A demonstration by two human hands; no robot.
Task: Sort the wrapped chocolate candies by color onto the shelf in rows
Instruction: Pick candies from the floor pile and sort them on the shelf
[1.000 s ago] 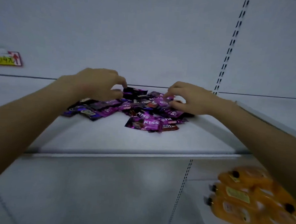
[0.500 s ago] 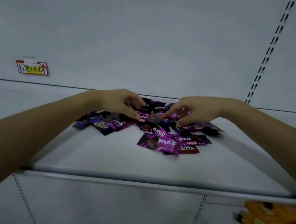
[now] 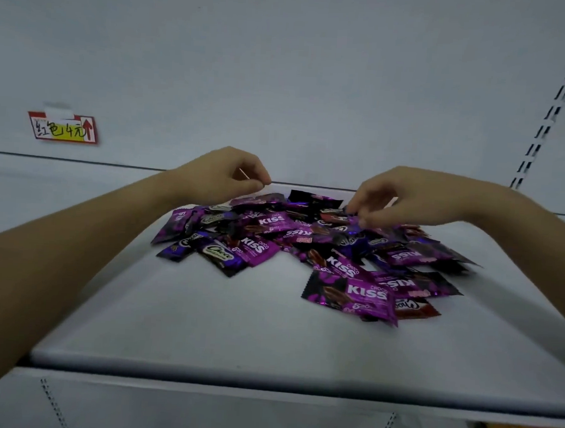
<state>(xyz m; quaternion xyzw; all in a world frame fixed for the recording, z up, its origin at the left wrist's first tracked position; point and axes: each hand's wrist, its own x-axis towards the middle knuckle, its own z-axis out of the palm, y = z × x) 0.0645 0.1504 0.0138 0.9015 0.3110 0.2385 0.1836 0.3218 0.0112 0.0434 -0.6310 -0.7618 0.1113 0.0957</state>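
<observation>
Dozens of purple "KISS CHOCO" and "Choco" candies (image 3: 306,238) heaped on shelf (image 3: 203,324); right hand (image 3: 416,201) pinches one, left hand (image 3: 221,178) lifted off, curled empty.

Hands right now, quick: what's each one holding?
Left hand: fingers curled over the pile, contents cannot be told.
Right hand: pinches a candy on the pile.

Right hand (image 3: 416,201) pinches piled candies (image 3: 306,241); left hand (image 3: 217,177) curls above.
</observation>
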